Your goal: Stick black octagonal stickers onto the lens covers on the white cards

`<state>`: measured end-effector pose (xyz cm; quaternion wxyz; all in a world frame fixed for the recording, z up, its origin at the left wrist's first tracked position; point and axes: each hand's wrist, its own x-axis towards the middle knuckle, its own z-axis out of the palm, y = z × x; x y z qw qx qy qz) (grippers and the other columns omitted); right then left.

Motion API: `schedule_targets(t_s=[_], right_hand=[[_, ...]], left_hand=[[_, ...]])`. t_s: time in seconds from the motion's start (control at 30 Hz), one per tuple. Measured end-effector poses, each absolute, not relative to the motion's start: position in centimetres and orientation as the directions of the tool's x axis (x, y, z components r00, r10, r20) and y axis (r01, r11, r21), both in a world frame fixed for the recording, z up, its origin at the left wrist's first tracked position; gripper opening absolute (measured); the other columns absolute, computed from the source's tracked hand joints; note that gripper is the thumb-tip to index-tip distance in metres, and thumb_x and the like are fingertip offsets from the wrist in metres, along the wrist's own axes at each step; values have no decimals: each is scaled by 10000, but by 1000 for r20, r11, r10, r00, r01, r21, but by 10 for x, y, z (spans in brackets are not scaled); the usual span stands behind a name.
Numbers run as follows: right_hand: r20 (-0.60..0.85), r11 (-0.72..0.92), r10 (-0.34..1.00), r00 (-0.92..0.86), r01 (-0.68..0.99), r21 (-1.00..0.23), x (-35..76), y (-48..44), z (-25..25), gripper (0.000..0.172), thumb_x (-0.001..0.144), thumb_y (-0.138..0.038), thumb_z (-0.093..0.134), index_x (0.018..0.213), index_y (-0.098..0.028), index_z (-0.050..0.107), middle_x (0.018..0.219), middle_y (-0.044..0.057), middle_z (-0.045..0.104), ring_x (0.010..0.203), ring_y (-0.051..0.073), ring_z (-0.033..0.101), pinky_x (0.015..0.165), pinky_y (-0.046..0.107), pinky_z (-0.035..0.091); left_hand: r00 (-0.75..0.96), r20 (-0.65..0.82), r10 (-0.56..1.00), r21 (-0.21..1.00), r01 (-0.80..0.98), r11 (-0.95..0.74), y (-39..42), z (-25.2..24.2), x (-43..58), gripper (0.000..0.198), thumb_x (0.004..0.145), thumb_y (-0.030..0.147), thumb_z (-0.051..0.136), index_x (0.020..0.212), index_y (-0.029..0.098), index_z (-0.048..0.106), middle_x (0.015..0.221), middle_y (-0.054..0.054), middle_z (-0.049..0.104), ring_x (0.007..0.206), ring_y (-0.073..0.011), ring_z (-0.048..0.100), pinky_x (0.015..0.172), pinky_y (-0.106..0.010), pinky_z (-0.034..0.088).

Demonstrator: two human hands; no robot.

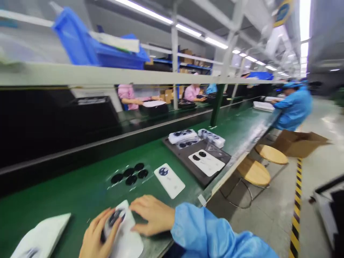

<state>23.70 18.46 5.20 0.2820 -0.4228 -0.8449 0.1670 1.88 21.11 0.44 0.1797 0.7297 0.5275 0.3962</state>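
My left hand (97, 234) grips a white phone back panel (127, 240) with a dark round camera part (114, 218) on it. My right hand (153, 215) lies with its fingers against the panel's upper edge, and a blue sleeve (212, 233) covers that arm. Another white panel (43, 236) lies to the left of my left hand. Ahead are several black round discs (130, 175) on a clear sheet, then a white panel (169, 181) with a round dark-and-white part. A dark tray (196, 161) holds white panels and bagged items.
A green workbench (80, 193) runs ahead beside a black conveyor (53, 132). Blue bins (118, 53) sit on a shelf above. Co-workers in pink (129, 96) and blue (294, 109) sit along the line. Wooden stools (254, 172), a cardboard box (298, 143) and hazard tape (295, 215) lie right.
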Motion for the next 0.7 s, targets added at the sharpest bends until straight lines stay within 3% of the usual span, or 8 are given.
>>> schedule_targets(t_s=[0.07, 0.13, 0.2, 0.3, 0.43, 0.7], right_hand=[[284, 578, 808, -517, 596, -558, 234, 193, 53, 644, 798, -407, 711, 1360, -285, 421, 1318, -6, 561, 1204, 212, 518, 1069, 322, 383], [231, 553, 814, -533, 591, -588, 234, 206, 47, 730, 822, -359, 703, 1428, -210, 326, 1392, 102, 489, 1287, 277, 439, 1111, 431, 322], [176, 557, 792, -585, 573, -601, 233, 223, 37, 824, 817, -336, 707, 1471, -176, 232, 1454, 182, 394, 1356, 319, 341, 1131, 538, 239], [126, 589, 740, -660, 546, -595, 230, 240, 26, 911, 820, -346, 698, 1502, -163, 122, 1504, 215, 293, 1404, 312, 248, 1147, 572, 164], [95, 618, 707, -701, 546, -565, 229, 244, 24, 923, 835, -400, 671, 1512, -205, 75, 1515, 186, 288, 1408, 298, 241, 1150, 561, 170], [129, 663, 698, -705, 566, -490, 225, 251, 35, 1015, 744, -506, 755, 1490, -160, 160, 1402, 186, 426, 1292, 343, 392, 1082, 525, 314]], left_hand=[[108, 277, 955, 761, 582, -287, 215, 34, 30, 239, 818, 352, 442, 925, 316, 652, 976, -7, 680, 922, -282, 652, 878, -491, 537], [118, 176, 977, 782, 587, -211, 225, 49, 36, 247, 816, 254, 442, 916, 233, 667, 933, -33, 702, 836, -219, 677, 763, -352, 577], [96, 112, 989, 788, 598, -147, 238, 49, 35, 218, 803, 171, 486, 921, 185, 668, 938, -35, 708, 821, -164, 681, 757, -266, 568], [69, 61, 996, 777, 623, -91, 251, 41, 28, 173, 807, 139, 532, 889, 167, 681, 914, -39, 702, 796, -133, 677, 748, -238, 559], [123, 42, 991, 738, 665, -114, 257, 39, 29, 95, 779, 180, 624, 849, 177, 688, 883, -21, 658, 748, -115, 651, 734, -229, 530], [276, -42, 960, 624, 758, -190, 277, 45, 29, 48, 786, 185, 590, 774, 190, 636, 792, 5, 651, 711, -125, 605, 648, -221, 464]])
